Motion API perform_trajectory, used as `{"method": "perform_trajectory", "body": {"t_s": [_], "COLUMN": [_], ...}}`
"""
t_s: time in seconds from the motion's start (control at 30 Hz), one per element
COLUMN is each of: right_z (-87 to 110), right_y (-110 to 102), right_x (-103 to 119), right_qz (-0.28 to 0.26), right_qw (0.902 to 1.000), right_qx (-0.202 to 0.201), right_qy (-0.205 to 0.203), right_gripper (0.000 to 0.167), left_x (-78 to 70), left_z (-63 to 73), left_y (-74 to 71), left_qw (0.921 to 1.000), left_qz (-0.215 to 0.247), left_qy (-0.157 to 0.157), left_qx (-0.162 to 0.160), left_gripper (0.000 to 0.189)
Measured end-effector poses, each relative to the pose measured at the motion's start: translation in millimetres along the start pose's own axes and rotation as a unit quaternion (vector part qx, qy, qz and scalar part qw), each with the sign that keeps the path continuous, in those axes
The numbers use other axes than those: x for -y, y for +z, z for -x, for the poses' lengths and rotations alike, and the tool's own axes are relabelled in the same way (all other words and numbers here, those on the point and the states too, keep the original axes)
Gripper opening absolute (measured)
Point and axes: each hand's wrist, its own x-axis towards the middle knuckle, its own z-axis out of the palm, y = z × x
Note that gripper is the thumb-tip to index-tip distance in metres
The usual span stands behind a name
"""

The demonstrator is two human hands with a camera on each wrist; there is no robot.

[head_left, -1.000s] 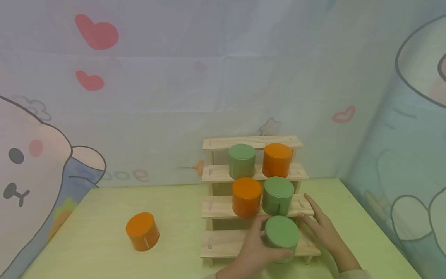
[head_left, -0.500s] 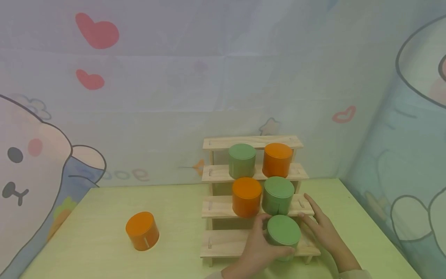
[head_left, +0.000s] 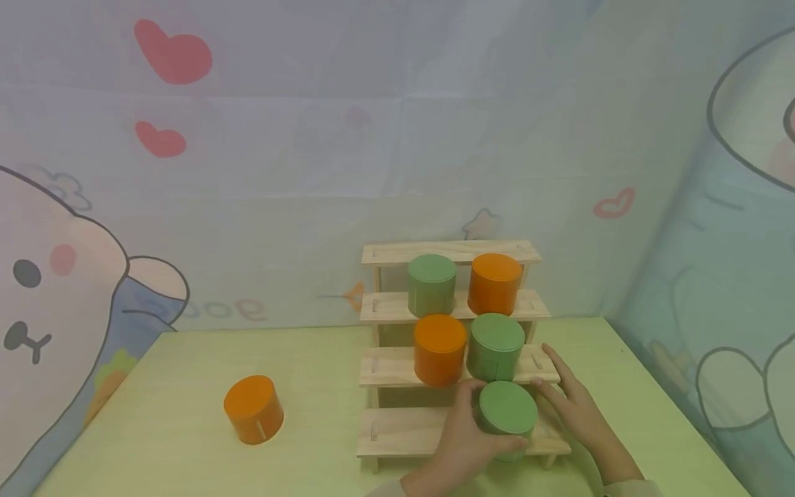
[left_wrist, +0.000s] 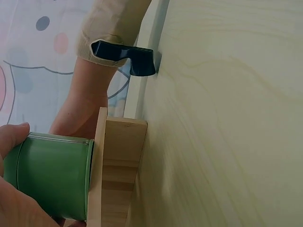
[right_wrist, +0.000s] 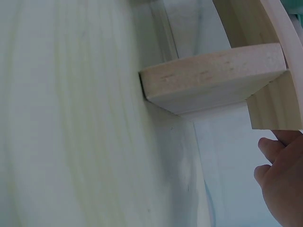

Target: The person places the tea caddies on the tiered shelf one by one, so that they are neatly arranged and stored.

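My left hand (head_left: pixel 462 442) grips a green round lidded canister (head_left: pixel 508 407), with thumb in front and fingers behind. In the left wrist view this green canister (left_wrist: pixel 52 172) has its base right at the lowest plank (left_wrist: pixel 97 179) of a wooden step rack. My right hand (head_left: pixel 577 414) holds the right end of the rack's second plank (head_left: pixel 388 366) from the bottom, thumb at its front edge and a finger at the back. That plank bears an orange canister (head_left: pixel 439 351) and a green canister (head_left: pixel 495 347). Above them stand another green canister (head_left: pixel 431 286) and orange canister (head_left: pixel 494 284).
A separate orange canister (head_left: pixel 254 410) stands on the pale table (head_left: pixel 155 428) to the left. The rack's top plank (head_left: pixel 450 252) is bare. A printed cloth (head_left: pixel 279 138) hangs behind the table.
My left hand and the green canister in it have shifted slightly right and away from me over the lowest plank. The right hand keeps its place at the rack's end.
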Motion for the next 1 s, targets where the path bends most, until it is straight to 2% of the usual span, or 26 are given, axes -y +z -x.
{"method": "perform_trajectory", "body": {"t_s": [0.53, 0.73, 1.0], "right_z": [-0.5, -0.1, -1.2], "right_y": [-1.3, -1.2, -1.0], "right_x": [2.3, 3.7, 2.5], "right_qz": [0.004, 0.0, 0.002], "right_qw": [1.0, 1.0, 1.0], "right_qx": [0.001, 0.002, -0.006], "right_qy": [0.002, 0.004, -0.002], "right_gripper": [0.066, 0.066, 0.065], "left_x": [0.0, -0.2, 0.6], "left_z": [2.6, 4.4, 13.3], "left_y": [-1.1, -7.7, -24.2], "left_qw": [0.9999, 0.9992, 0.9994], "left_qz": [0.005, 0.021, -0.015], "left_qy": [0.01, 0.024, 0.024], "left_qx": [0.005, 0.024, 0.019], "left_gripper": [0.079, 0.082, 0.085]}}
